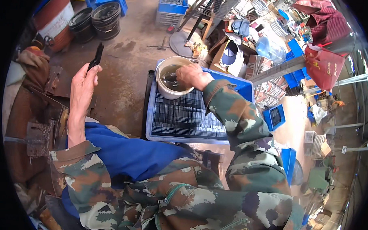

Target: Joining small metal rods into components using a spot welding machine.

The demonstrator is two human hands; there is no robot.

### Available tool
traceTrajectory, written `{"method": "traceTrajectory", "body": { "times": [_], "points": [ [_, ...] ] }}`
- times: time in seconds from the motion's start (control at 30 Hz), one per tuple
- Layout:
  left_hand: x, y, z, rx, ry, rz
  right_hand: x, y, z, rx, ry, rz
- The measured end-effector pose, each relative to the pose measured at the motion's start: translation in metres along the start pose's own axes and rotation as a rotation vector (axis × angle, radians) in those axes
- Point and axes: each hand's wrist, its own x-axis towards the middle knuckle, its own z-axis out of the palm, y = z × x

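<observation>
My left hand point(84, 81) is raised on the left, closed around the lower end of a slim black piece point(97, 55). The piece points upward; its exact kind cannot be made out. My right hand point(192, 76) reaches over the rim of a whitish plastic bucket point(171, 93), its fingers curled down inside. Murky liquid and dark pieces point(171, 78) show in the bucket. What those fingers hold, if anything, is hidden. Beneath the bucket is a blue crate point(150, 128), filled with rows of thin dark flat parts point(188, 119) set closely together.
Two black buckets point(106, 21) stand at the far left beside blue crates point(115, 0). Ahead, another blue crate point(171, 8) rests on a grey one. A cardboard box with a cap point(230, 53) and a red bag point(323, 67) are to the right. Rusty metal equipment point(41, 138) is close on my left.
</observation>
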Motion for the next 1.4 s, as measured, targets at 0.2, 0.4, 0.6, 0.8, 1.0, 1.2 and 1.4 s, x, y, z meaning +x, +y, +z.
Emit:
{"method": "traceTrajectory", "body": {
  "times": [0.2,0.4,0.6,0.8,1.0,1.2,1.4],
  "points": [
    [-0.006,-0.005,-0.014,0.058,-0.039,-0.052,-0.063,0.017,-0.012,0.147,0.064,0.058],
    [-0.021,-0.033,-0.051,0.221,-0.21,-0.037,-0.105,0.016,0.043,0.564,0.363,0.095],
    [-0.038,-0.058,-0.072,0.168,-0.309,-0.231,-0.139,0.02,0.069,1.53,0.37,0.265],
    [-0.05,-0.061,-0.079,0.161,-0.375,-0.277,-0.165,0.057,0.113,1.566,0.601,0.544],
    [-0.049,-0.065,-0.08,0.179,-0.396,-0.299,-0.188,0.07,0.181,1.716,0.485,0.749],
    [-0.045,-0.067,-0.076,0.207,-0.409,-0.324,-0.174,0.064,0.218,1.786,0.443,0.974],
    [-0.044,-0.07,-0.076,0.204,-0.42,-0.355,-0.135,0.068,0.228,1.891,0.492,0.991]
  ]
}}
